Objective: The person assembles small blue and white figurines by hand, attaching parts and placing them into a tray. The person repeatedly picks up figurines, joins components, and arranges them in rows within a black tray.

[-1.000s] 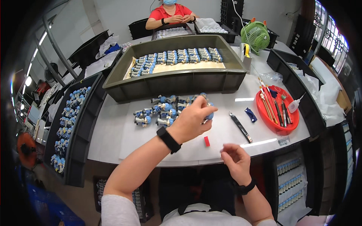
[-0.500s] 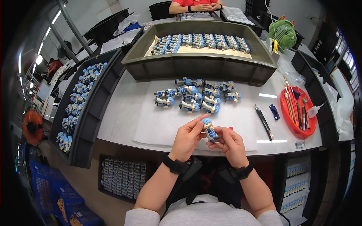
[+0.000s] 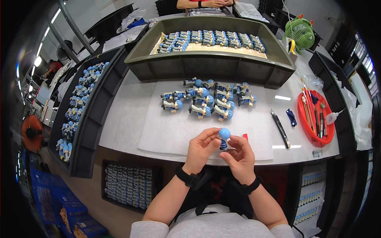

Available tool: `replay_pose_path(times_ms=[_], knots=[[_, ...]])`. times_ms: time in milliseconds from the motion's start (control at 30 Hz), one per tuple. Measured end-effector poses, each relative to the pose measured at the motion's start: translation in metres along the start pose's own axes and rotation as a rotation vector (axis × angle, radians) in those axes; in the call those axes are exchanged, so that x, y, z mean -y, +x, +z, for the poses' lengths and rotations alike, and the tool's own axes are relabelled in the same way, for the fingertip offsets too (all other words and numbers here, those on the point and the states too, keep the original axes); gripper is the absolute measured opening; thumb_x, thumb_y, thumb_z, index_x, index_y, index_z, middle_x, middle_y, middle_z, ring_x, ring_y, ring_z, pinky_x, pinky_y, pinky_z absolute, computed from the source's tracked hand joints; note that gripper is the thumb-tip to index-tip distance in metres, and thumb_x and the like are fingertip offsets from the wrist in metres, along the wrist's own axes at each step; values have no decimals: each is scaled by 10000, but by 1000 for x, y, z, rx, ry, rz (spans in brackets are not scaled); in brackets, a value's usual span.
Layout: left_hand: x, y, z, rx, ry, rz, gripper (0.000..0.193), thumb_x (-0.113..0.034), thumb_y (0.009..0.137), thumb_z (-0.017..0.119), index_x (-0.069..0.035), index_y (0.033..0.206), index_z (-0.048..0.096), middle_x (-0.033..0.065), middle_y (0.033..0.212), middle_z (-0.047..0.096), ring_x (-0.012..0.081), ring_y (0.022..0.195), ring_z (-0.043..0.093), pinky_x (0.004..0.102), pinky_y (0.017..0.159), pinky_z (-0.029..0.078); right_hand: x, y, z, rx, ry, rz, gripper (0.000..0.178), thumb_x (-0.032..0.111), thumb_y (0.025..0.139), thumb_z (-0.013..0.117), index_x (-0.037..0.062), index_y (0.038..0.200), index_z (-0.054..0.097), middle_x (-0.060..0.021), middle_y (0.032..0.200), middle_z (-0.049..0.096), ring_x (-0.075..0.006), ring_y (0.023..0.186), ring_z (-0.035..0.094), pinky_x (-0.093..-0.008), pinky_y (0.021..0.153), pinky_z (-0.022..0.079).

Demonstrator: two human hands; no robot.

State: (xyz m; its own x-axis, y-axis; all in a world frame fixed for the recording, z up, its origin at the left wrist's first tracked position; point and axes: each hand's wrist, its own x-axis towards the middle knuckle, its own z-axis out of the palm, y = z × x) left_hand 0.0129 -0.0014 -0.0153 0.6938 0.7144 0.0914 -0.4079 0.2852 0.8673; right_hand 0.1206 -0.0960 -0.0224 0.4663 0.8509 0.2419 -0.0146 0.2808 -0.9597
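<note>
A small figurine (image 3: 224,137) with round light-blue hair and a blue outfit is held upright between my two hands, just above the table's near edge. My left hand (image 3: 201,150) pinches it from the left with thumb and fingers. From the other side my right hand (image 3: 239,157) has its curled fingers on it, the thumb lower down. The blue hair faces up toward me, so the figurine's front is hidden. Beyond my hands, several similar figurines (image 3: 202,99) lie on a white sheet (image 3: 158,133).
A large olive bin (image 3: 210,65) holding rows of figurines stands behind. To the left is a black crate (image 3: 85,131) of figurines. On the right lie a cutter-like tool (image 3: 280,129), a blue piece (image 3: 291,118) and a red tray (image 3: 329,137) of brushes. A person's hands (image 3: 216,4) are across the table.
The figurine has been turned from its front to the back of its hair and now stands more upright. My fingers have shifted their hold on it.
</note>
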Motion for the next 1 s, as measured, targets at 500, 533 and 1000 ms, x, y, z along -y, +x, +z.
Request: replay_pose_path(times_ms=[500, 533, 1000], knots=[[0, 1, -3, -14, -14, -46, 338, -56, 898, 482, -12, 1232, 447, 101, 1105, 556, 160, 998, 542, 302, 848, 469, -4, 1, 5, -168, -221, -189, 553, -27, 649, 734, 34, 1138, 483, -84, 1031, 497, -155, 907, 523, -246, 676, 479], [0, 0, -3, -10, -19, -38, 331, -53, 898, 480, -10, 1225, 451, 106, 1109, 554, 166, 1004, 540, 306, 854, 469, -4, 1, 5, -169, -229, -185, 552, -30, 650, 732, 35, 1138, 483, -83, 1030, 498, -156, 909, 524, -246, 677, 478], [-7, 3, 4, -84, -72, -171, 323, -101, 915, 460, 8, 1216, 422, 129, 1072, 567, 175, 957, 574, 288, 798, 493, -5, -2, 4, -180, -170, -94, 496, 60, 718, 726, 13, 1150, 486, -74, 989, 515, -117, 856, 526, -223, 668, 453]])
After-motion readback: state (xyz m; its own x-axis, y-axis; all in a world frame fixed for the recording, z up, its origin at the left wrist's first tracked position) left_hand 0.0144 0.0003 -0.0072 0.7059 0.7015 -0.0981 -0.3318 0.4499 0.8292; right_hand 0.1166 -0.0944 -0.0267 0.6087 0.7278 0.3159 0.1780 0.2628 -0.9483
